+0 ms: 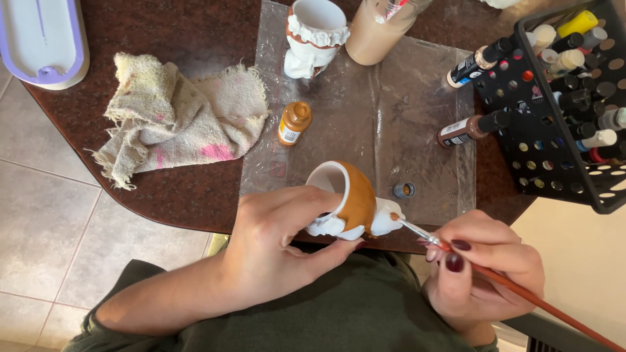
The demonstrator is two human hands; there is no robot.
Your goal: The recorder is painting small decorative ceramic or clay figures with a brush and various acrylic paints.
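Head view shows our little clay pot, half brown and half white, tipped on its side over the clear plastic sheet near the table edge. Our left hand is wrapped around it. Our right hand pinches a thin paintbrush, its tip touching the white part. We think painting is under way, and next needs slow, careful strokes. Close by sit a brown paint bottle and a small cap.

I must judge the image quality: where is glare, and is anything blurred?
Head view: soft glare on the crinkled clear plastic sheet; the brown-and-white ceramic cup and the thin red-handled paintbrush look sharp; the black perforated plastic basket bends slightly near the edge.
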